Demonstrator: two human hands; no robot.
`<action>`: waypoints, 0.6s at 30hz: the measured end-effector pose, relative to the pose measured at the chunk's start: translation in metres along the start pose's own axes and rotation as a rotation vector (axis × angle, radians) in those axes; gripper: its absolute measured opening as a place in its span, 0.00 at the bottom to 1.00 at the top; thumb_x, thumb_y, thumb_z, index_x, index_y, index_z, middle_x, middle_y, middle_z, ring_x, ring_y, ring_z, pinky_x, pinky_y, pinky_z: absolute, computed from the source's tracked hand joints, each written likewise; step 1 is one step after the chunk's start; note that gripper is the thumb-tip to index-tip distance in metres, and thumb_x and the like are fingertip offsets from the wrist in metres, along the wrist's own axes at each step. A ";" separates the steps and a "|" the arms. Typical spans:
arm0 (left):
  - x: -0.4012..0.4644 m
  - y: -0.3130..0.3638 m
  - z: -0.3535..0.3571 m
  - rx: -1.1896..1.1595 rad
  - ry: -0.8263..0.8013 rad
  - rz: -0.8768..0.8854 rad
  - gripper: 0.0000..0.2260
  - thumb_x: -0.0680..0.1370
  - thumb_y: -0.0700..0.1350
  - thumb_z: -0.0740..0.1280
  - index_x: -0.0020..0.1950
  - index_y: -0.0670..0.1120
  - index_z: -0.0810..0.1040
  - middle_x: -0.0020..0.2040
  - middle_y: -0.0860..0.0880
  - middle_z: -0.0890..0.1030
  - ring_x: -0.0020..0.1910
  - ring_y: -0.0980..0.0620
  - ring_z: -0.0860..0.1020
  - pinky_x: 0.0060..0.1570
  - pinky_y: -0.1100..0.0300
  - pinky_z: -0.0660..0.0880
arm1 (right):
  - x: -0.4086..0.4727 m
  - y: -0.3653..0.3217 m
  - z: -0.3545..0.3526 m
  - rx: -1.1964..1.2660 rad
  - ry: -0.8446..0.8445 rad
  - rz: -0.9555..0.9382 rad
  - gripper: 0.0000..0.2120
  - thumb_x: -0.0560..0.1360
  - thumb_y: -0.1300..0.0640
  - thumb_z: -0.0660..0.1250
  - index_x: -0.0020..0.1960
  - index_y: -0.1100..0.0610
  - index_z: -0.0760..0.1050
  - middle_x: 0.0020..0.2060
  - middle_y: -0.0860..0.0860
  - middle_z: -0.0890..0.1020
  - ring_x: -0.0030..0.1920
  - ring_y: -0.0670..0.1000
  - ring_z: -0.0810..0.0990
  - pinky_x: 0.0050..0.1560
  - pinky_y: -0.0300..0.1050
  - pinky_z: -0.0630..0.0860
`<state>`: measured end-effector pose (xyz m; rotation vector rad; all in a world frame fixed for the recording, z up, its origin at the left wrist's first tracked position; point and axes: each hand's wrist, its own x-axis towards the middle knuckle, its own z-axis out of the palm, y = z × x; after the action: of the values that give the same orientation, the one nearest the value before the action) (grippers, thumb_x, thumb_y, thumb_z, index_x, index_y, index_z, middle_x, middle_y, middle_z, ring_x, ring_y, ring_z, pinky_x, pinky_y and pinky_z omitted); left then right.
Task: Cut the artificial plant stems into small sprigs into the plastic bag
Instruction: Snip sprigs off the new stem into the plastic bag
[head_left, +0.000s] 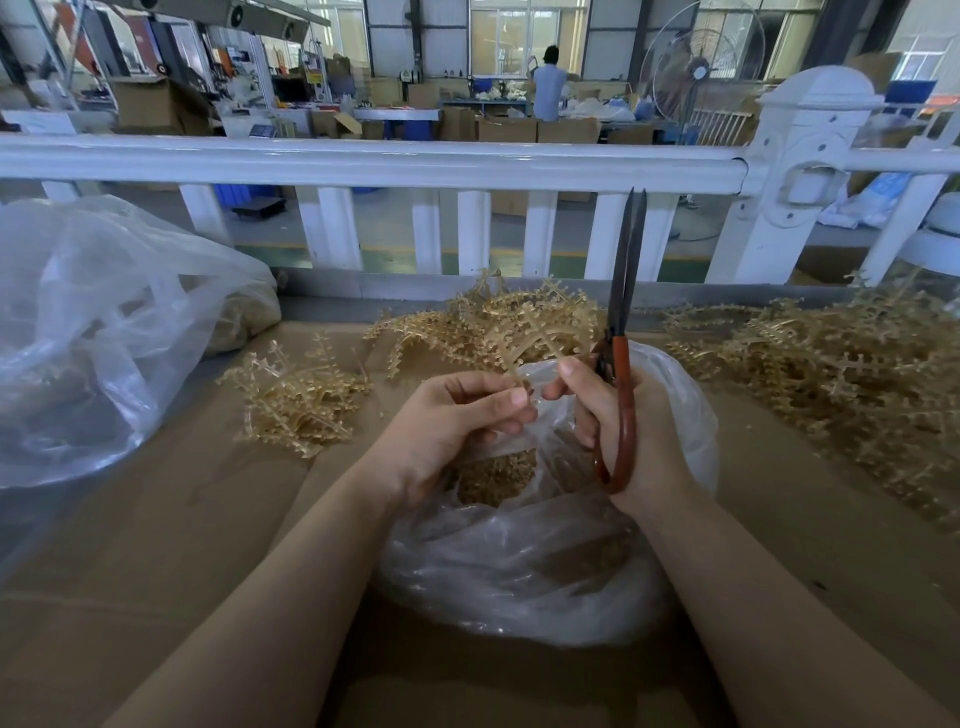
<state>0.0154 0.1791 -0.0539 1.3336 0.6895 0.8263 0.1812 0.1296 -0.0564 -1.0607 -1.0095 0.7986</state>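
My left hand (452, 426) pinches the base of a pale tan plastic plant stem (524, 338) that arches up and away from me. My right hand (618, 431) grips red-handled scissors (623, 322), blades closed and pointing straight up; its thumb and forefinger also touch the stem's base. Both hands hover over an open clear plastic bag (524, 561) with small tan sprigs (498, 475) in its bottom.
Loose piles of tan stems lie on the cardboard-covered table (156, 545): a small one at left (296, 400), one behind the hands (467, 322), a big one at right (841, 374). A large clear bag (98, 332) sits far left. A white railing (363, 161) borders the table's far edge.
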 end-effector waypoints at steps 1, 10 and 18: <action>0.000 0.000 0.000 -0.003 0.015 0.017 0.08 0.66 0.47 0.75 0.43 0.48 0.85 0.41 0.49 0.85 0.39 0.56 0.81 0.47 0.59 0.73 | 0.000 0.000 0.000 -0.009 -0.010 -0.005 0.11 0.78 0.54 0.70 0.36 0.51 0.82 0.41 0.77 0.74 0.24 0.52 0.64 0.24 0.48 0.56; 0.003 -0.003 -0.003 -0.091 0.029 0.151 0.04 0.69 0.43 0.74 0.42 0.46 0.85 0.40 0.46 0.84 0.39 0.53 0.80 0.46 0.62 0.76 | -0.001 0.000 -0.001 -0.031 0.013 -0.017 0.08 0.75 0.50 0.72 0.37 0.49 0.82 0.41 0.73 0.77 0.24 0.49 0.66 0.25 0.41 0.62; 0.007 -0.002 -0.005 -0.198 0.245 0.295 0.06 0.71 0.43 0.71 0.44 0.42 0.81 0.41 0.46 0.86 0.41 0.53 0.83 0.44 0.63 0.78 | 0.003 0.016 -0.004 -0.329 0.036 -0.098 0.14 0.73 0.42 0.74 0.45 0.52 0.80 0.29 0.40 0.79 0.31 0.38 0.77 0.36 0.31 0.72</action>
<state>0.0150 0.1873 -0.0567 1.1795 0.5887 1.2785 0.1852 0.1363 -0.0712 -1.2898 -1.1786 0.5421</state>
